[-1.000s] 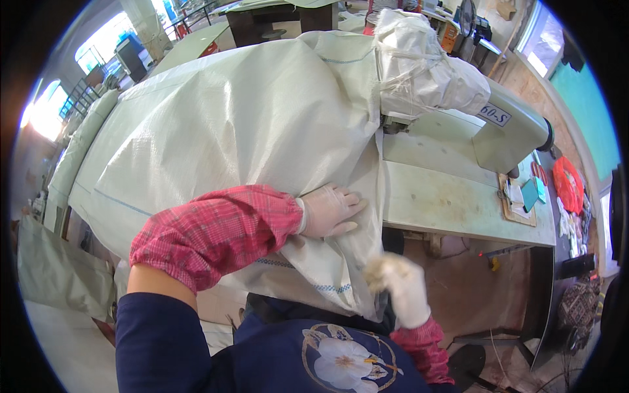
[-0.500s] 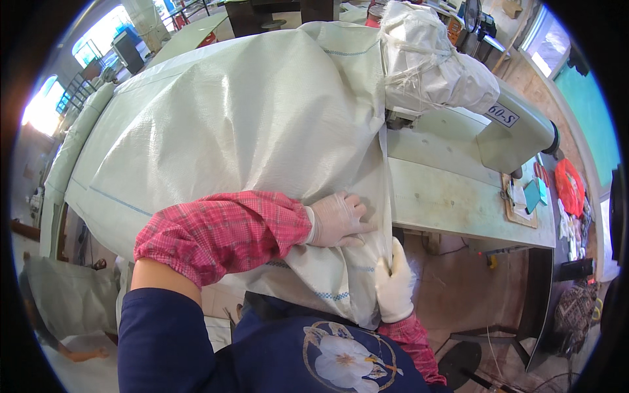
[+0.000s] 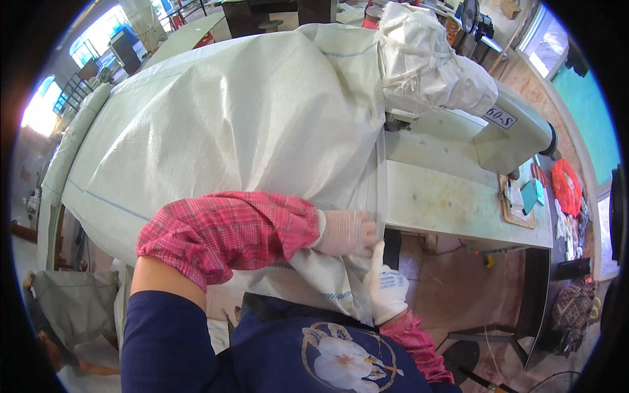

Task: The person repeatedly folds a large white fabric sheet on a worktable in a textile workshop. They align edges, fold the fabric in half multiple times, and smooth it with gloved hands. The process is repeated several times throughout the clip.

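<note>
A large sheet of white woven plastic fabric (image 3: 216,124) with blue stripes lies in folds over the table and hangs down toward me. Its right edge runs under the head of a sewing machine (image 3: 514,134), which is wrapped in white plastic. My left hand (image 3: 347,232), in a thin pale glove, is closed on the fabric by this edge, fingers curled. Just below and right of it, my right hand (image 3: 388,288), in a white glove, grips the hanging edge with one finger pointing up along it. Its other fingertips are partly hidden.
The machine table (image 3: 458,203) extends right, bearing a clipboard (image 3: 517,203). A red plastic bag (image 3: 567,187) hangs beyond it. A fabric roll (image 3: 72,164) lies along the far left. Another person's limbs (image 3: 62,354) show at the lower left beside more sheeting.
My left hand has shifted right to the fabric edge and curled its fingers. My right hand has turned, showing its back, and moved slightly left. The other person's limbs at lower left have moved.
</note>
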Demonstrator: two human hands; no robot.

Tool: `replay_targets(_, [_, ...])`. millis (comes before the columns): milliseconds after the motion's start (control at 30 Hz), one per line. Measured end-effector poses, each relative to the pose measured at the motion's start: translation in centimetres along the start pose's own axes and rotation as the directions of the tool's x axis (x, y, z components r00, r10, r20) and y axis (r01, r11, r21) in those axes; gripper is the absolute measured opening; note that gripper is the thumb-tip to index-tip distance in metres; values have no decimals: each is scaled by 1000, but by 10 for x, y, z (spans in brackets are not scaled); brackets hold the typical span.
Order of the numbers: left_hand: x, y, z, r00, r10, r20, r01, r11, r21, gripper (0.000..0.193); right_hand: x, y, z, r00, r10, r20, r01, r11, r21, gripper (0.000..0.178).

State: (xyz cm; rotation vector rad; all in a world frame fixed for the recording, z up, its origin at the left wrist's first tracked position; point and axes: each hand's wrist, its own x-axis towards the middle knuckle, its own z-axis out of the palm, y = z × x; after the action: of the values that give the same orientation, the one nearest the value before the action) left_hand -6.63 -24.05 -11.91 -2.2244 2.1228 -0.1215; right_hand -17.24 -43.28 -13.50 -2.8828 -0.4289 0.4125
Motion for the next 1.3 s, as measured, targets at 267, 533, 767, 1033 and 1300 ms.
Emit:
replay_targets(267, [-125,-124,-29,727,-685,46,628,690,359,30,56,-14,-27,991,-133,-16,132,989,-60,70])
replay_targets(533, [-202,-169,-65,393,-917,65,732,355,582,20,251,-7,-80,996,2,-89,-11,995,-104,77])
replay_targets(767, [-203,-84,-149,410,-815,-411,830,520,-203,14,228,7,-88,864,-45,-501,95,993,74,46])
replay_targets(1033, [-105,50,-221,934,-338,-113,319,935,-156,21,87,-50,-124,331,-585,-741,784,607,-129,37])
replay_targets(1300, [-22,91,-243,916,-36,398,316,676,-665,35,17,-46,-138,479,-721,-501,746,635,-200,26])
